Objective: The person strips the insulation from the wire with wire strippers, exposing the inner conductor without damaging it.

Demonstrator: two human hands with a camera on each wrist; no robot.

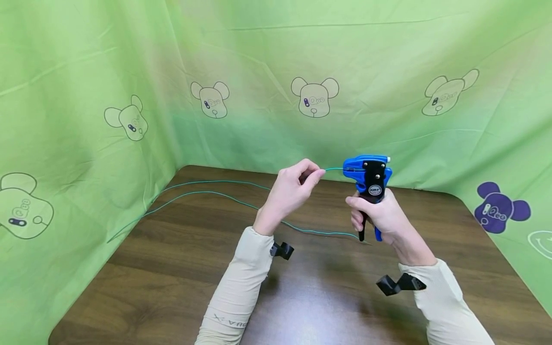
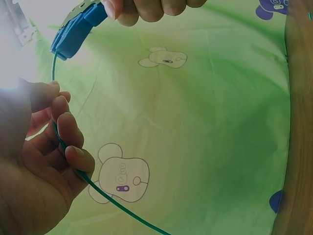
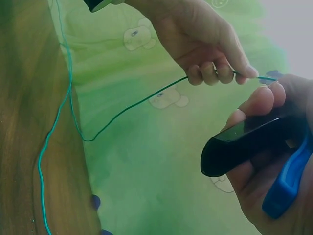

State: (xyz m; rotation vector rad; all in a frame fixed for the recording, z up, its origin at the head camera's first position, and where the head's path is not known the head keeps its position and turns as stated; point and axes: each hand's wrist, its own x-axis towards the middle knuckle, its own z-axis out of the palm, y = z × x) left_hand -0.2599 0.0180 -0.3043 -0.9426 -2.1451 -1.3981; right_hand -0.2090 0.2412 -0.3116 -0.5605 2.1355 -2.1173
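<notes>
A blue and black wire stripper [image 1: 374, 175] is held upright above the table by the right hand [image 1: 385, 213], whose fingers wrap its handles. The green wire [image 1: 334, 168] runs from the tool's blue jaws to the left hand [image 1: 295, 187], which pinches it a short way from the tool. In the left wrist view the wire [image 2: 122, 206] passes under the curled fingers and trails off below. The black handle [image 3: 244, 142] and the blue handle [image 3: 288, 183] stand apart in the right wrist view. Whether the wire's end is cut or bare inside the jaws is hidden.
The rest of the wire loops left across the brown wooden table [image 1: 172, 282], and its other end lies near the tool's handles. A green cloth [image 1: 267, 57] with bear drawings stands behind and at the sides. Black mounts [image 1: 282, 250] sit on both wrists.
</notes>
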